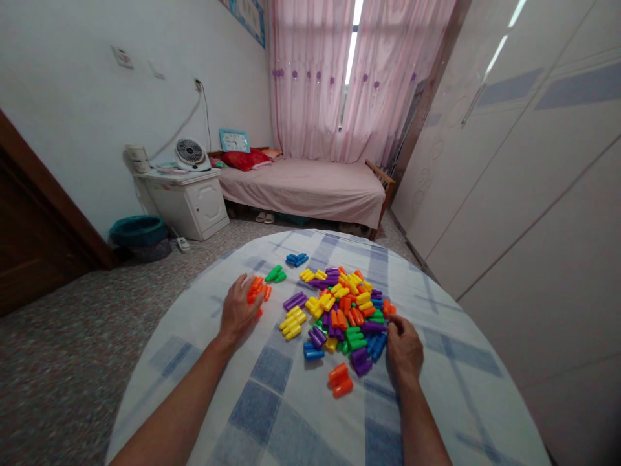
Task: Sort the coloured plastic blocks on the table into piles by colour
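A heap of small coloured plastic blocks (347,307) lies in the middle of a round table (436,401) covered with a white and blue checked cloth. My left hand (239,309) rests at the heap's left side, its fingers curled on a group of orange blocks (257,288). My right hand (403,349) sits at the heap's right edge, fingers closed near purple and blue pieces; what they hold is hidden. Small sorted groups lie apart: green blocks (275,274), blue blocks (296,259), yellow blocks (292,322), a purple pair (294,300) and an orange pair (340,380).
Beyond the table stands a bed (305,184) with a pink cover, below pink curtains (339,71). A white bedside cabinet (189,200) carries a small fan (191,153). A teal basin (137,231) sits on the floor at left. White wardrobe doors (524,162) fill the right side.
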### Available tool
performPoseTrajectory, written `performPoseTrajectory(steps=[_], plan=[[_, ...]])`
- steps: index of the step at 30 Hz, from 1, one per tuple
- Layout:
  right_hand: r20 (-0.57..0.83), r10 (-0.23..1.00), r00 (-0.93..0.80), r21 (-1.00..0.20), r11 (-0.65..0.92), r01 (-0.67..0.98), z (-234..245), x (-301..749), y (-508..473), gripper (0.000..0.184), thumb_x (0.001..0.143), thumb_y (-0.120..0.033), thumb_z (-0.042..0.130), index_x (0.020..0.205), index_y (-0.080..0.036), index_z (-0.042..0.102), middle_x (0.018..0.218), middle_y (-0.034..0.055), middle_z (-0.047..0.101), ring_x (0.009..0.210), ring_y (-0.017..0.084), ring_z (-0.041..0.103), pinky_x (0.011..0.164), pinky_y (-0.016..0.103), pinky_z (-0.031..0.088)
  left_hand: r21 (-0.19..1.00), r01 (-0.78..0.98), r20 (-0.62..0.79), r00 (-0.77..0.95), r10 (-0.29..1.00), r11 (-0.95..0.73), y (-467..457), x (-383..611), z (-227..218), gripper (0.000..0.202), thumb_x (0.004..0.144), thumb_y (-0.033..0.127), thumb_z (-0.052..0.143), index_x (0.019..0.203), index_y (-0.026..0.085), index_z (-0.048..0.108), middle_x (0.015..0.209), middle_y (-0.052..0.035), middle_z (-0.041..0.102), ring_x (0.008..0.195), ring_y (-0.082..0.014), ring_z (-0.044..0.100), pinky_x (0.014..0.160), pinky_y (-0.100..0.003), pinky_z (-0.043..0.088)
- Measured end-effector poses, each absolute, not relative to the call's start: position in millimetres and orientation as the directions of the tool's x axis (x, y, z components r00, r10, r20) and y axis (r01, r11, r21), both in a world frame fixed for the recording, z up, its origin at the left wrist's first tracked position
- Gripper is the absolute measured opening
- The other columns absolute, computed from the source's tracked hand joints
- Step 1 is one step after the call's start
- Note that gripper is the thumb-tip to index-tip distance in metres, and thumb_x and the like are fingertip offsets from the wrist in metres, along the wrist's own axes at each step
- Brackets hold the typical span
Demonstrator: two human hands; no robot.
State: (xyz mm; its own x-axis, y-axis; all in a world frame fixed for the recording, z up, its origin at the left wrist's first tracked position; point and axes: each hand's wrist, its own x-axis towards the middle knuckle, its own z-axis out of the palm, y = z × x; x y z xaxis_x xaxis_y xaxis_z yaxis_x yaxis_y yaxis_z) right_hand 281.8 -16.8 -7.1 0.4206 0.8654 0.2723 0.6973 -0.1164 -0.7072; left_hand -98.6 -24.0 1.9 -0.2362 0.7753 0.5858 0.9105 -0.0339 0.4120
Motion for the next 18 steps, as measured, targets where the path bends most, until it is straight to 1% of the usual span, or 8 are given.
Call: performPoseTrajectory(steps=[3, 6, 10, 13, 15, 18], plan=[[0.277, 0.864, 0.421, -0.708, -0.113, 0.697, -8.1, 281.7, -16.5, 0.037, 0.078, -0.03, 0.039, 0.103, -0.021, 0.065, 0.105, 0.0061, 0.066, 0.091, 0.02, 0.058, 0.077, 0.029, 0.039, 0.277, 0.961, 0.546, -0.14, 0.826, -0.02, -21.6, -89.4, 2.3, 0.046, 0.081, 0.04, 0.052, 0.123, 0.021, 0.051, 0.138, -0.0122, 0.045, 0.128, -0.0283, 0.039, 0.105, -0.046, 0.034], [0.281, 0.859, 0.427, -0.705, -0.117, 0.7, -8.1, 281.5, -16.6, 0.037, 0.078, -0.03, 0.04, 0.103, -0.021, 0.065, 0.103, 0.0057, 0.066, 0.09, 0.02, 0.058, 0.078, 0.029, 0.039, 0.169, 0.986, 0.51, -0.094, 0.855, 0.008, -22.1, -83.2, 2.9, 0.047, 0.083, 0.042, 0.049, 0.124, 0.021, 0.051, 0.139, -0.0132, 0.044, 0.132, -0.0304, 0.034, 0.105, -0.05, 0.031], [0.266, 0.866, 0.424, -0.698, -0.13, 0.704, -6.3, 281.1, -17.5, 0.038, 0.079, -0.031, 0.038, 0.104, -0.021, 0.064, 0.104, 0.0053, 0.065, 0.09, 0.02, 0.057, 0.076, 0.029, 0.039, 0.103, 0.994, 0.5, -0.071, 0.863, 0.022, -23.5, -79.7, 15.1, 0.039, 0.086, 0.039, 0.044, 0.117, 0.019, 0.056, 0.135, -0.0119, 0.049, 0.131, -0.0294, 0.035, 0.104, -0.047, 0.03], [0.262, 0.868, 0.421, -0.691, -0.136, 0.71, -5.8, 280.8, -17.6, 0.038, 0.079, -0.031, 0.037, 0.104, -0.022, 0.064, 0.106, 0.0052, 0.065, 0.091, 0.02, 0.057, 0.076, 0.029, 0.039, 0.07, 0.998, 0.497, -0.032, 0.867, -0.003, -13.0, -77.5, 34.8, 0.035, 0.086, 0.037, 0.044, 0.113, 0.02, 0.057, 0.127, -0.011, 0.055, 0.126, -0.0273, 0.04, 0.105, -0.045, 0.027], [0.267, 0.865, 0.425, -0.688, -0.138, 0.712, -5.9, 280.8, -17.4, 0.038, 0.079, -0.032, 0.038, 0.104, -0.021, 0.064, 0.106, 0.0056, 0.065, 0.092, 0.02, 0.057, 0.076, 0.029, 0.039, 0.043, 0.999, 0.435, -0.015, 0.9, -0.005, 2.2, -75.0, 47.3, 0.034, 0.084, 0.039, 0.048, 0.11, 0.02, 0.059, 0.118, -0.011, 0.06, 0.121, -0.0283, 0.044, 0.104, -0.047, 0.026], [0.259, 0.866, 0.428, -0.693, -0.142, 0.706, -6.1, 281.2, -17.0, 0.038, 0.079, -0.032, 0.038, 0.104, -0.021, 0.064, 0.106, 0.0061, 0.065, 0.091, 0.021, 0.057, 0.077, 0.029, 0.039, 0.032, 0.997, 0.241, -0.069, 0.968, 0.064, 30.1, -70.7, 55.9, 0.033, 0.078, 0.044, 0.055, 0.098, 0.019, 0.062, 0.107, -0.0128, 0.064, 0.114, -0.032, 0.046, 0.101, -0.053, 0.023]])
